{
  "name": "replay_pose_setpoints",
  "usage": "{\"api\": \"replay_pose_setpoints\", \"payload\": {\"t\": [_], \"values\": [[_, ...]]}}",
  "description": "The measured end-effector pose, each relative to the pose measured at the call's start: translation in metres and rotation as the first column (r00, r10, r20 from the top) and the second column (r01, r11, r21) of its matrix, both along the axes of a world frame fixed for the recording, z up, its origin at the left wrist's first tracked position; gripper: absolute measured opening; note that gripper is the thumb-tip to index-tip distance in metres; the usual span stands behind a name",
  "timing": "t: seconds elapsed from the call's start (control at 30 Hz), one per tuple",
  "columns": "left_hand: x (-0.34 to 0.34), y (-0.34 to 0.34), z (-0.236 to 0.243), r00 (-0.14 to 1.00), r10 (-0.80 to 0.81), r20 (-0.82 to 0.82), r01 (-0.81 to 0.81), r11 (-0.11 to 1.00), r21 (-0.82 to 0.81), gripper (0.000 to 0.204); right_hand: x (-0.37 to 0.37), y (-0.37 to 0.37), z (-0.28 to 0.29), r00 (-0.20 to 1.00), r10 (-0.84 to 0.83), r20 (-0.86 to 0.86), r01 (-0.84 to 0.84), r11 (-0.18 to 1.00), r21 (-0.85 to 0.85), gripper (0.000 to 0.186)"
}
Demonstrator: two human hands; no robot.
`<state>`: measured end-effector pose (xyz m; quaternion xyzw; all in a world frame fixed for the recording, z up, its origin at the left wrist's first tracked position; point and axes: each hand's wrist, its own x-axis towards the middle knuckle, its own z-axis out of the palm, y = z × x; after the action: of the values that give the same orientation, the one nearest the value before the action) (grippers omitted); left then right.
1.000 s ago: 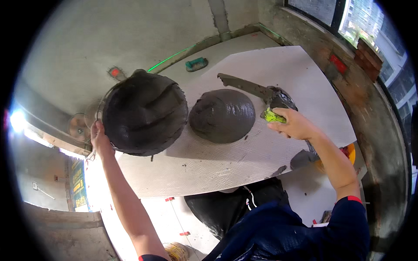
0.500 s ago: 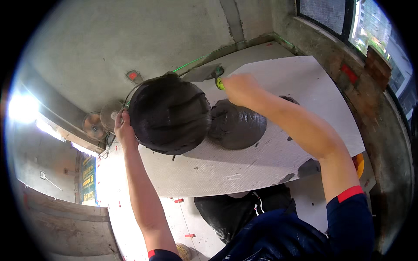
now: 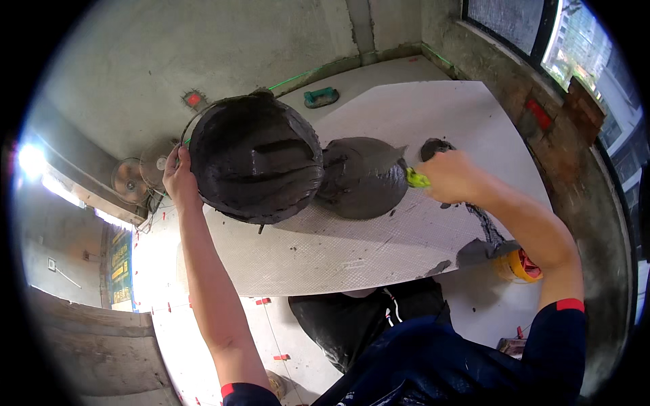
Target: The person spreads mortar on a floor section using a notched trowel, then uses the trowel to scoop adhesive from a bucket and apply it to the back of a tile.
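Gripping the left edge of a dark bucket (image 3: 310, 132), the left hand (image 3: 181, 179) has its fingers bent around the rim in the head view. The bucket's mouth faces the camera, its inside thickly coated with wet grey mortar; whether its base rests on anything cannot be told. The right hand (image 3: 450, 176) has its fingers closed around the yellow-green handle of a trowel (image 3: 416, 177), whose blade lies at the right part of a rounded mortar mound (image 3: 365, 196). That mound sits on a large pale panel (image 3: 379, 254) with a textured face, directly right of the bucket in view. A smaller mortar clump (image 3: 437, 145) lies just beyond the right hand. Past the panel's far edge is a teal-handled tool (image 3: 321, 97); near its right corner stands a yellow pail (image 3: 514, 268).
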<state>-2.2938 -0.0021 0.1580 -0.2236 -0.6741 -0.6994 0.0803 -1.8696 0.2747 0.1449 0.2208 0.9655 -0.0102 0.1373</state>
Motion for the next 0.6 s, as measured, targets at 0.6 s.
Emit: {"api": "replay_pose_setpoints", "payload": {"t": [0.6], "values": [[0.019, 0.002, 0.008, 0.999, -0.031, -0.013, 0.031, 0.999, -0.013, 0.04, -0.093, 0.042, 0.031, 0.981, -0.052, -0.189, 0.084, 0.983, 0.162, 0.026]]}}
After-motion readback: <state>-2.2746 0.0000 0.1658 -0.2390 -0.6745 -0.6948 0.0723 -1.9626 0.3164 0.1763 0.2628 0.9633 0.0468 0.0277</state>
